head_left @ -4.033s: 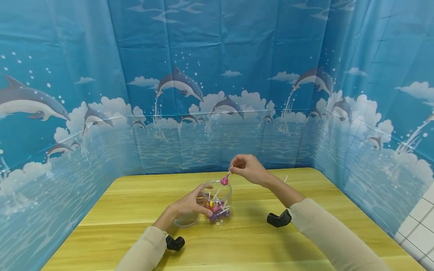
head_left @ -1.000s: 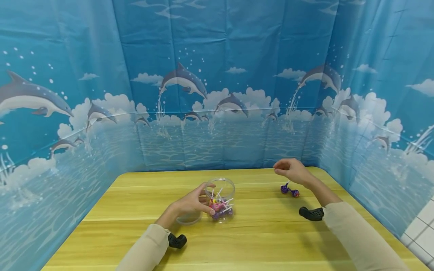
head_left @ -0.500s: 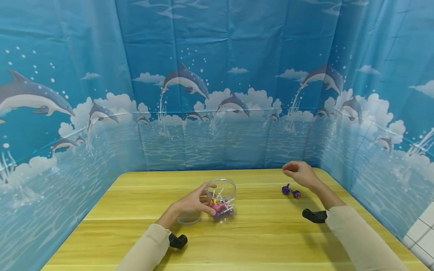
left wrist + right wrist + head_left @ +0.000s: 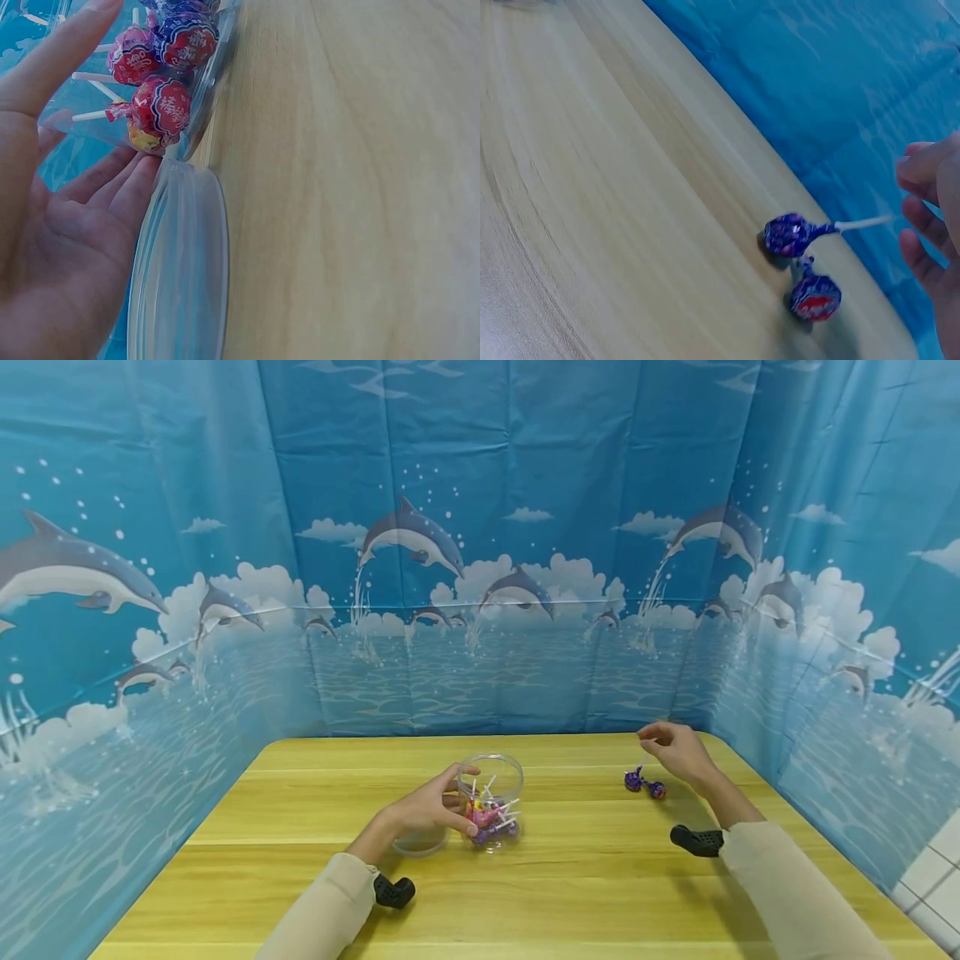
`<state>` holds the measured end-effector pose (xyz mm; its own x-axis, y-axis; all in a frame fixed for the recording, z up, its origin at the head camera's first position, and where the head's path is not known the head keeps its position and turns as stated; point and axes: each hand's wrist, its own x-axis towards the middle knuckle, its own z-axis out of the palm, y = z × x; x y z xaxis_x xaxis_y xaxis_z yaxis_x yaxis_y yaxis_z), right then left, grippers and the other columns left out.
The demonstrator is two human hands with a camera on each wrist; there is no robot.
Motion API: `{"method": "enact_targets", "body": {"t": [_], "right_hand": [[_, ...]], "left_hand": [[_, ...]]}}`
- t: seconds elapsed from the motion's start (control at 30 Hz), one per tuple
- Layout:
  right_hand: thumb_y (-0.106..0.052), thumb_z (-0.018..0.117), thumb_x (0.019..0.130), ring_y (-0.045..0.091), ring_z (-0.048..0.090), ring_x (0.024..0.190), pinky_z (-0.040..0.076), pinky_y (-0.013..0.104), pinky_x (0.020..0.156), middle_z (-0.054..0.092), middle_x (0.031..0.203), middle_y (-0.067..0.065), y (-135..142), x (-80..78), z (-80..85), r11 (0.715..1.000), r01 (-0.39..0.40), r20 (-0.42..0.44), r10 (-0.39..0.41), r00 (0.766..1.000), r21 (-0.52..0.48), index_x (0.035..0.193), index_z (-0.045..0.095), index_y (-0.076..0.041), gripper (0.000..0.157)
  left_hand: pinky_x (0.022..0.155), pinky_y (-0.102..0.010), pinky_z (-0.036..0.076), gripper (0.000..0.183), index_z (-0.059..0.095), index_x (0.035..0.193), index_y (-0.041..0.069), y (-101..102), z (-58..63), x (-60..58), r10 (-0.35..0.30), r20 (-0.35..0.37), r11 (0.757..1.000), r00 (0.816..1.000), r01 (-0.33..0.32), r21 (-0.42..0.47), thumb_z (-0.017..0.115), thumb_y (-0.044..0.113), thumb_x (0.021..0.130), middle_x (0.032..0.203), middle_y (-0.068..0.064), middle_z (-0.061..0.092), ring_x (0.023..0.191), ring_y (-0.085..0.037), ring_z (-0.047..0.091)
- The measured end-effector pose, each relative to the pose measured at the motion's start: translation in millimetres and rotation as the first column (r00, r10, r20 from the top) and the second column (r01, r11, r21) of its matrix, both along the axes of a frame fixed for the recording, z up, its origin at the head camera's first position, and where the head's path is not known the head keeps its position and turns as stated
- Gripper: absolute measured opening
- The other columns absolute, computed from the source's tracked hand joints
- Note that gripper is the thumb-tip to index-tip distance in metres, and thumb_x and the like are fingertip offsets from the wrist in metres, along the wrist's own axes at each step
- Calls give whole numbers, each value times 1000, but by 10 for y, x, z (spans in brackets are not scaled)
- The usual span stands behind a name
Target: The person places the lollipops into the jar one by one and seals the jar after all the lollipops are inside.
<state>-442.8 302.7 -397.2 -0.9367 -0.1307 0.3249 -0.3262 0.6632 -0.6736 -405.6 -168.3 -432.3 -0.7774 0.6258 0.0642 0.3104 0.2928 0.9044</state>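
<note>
My left hand (image 4: 431, 810) holds a clear round jar (image 4: 501, 768) by its left side, thumb in front and fingers behind. Inside lie several wrapped lollipops (image 4: 161, 105), red, pink and purple, their white sticks pointing up and sideways. A clear round lid (image 4: 187, 262) rests on the table below that hand, beside the jar. At the table's right, two purple-wrapped lollipops (image 4: 787, 235) lie close together, one white stick slanting upward. My right hand (image 4: 678, 753) hovers just above and behind them, fingers loosely bent. The right wrist view shows a small gap between the fingers and that stick.
The yellow wood-grain table (image 4: 555, 893) reaches back to a blue dolphin-print curtain (image 4: 480, 677), which also runs along both sides. Black wrist mounts (image 4: 696, 841) stick out from both sleeves. White tiles (image 4: 937, 868) show at the far right.
Four seconds ago my right hand held a pink lollipop by its stick over the jar. It has since moved right, without that lollipop, to the two purple ones. My left hand stays on the jar.
</note>
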Motion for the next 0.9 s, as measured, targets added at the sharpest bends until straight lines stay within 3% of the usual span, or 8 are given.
{"method": "enact_targets", "body": {"t": [0.33, 0.63, 0.9], "right_hand": [[-19, 56, 109, 52, 52, 123, 49, 62, 94, 53, 139, 31, 114, -53, -188, 997, 59, 38, -57, 998, -45, 139, 57, 5, 39], [-20, 57, 109, 52, 51, 126, 49, 59, 97, 55, 136, 31, 123, -125, -350, 996, 47, 82, -41, 996, -74, 146, 50, 7, 46], [-20, 55, 109, 46, 57, 116, 49, 58, 93, 61, 126, 28, 98, -116, -410, 995, 60, 79, -54, 995, -81, 137, 58, 7, 39]], "left_hand": [[111, -50, 41, 87, 35, 158, 27, -5, 11, 3, -2, -4, 1000, 1000, 2, -13, 86, 24, 88, 146, -17, 47, 138, -39, 47], [111, -50, 42, 87, 34, 158, 28, -6, 5, -4, -10, -3, 1000, 1000, 10, -23, 86, 26, 88, 145, -16, 47, 138, -38, 47], [111, -52, 41, 87, 34, 158, 28, -7, 20, -3, -6, 2, 1000, 1000, 6, -20, 86, 25, 88, 146, -18, 46, 139, -39, 46]]}}
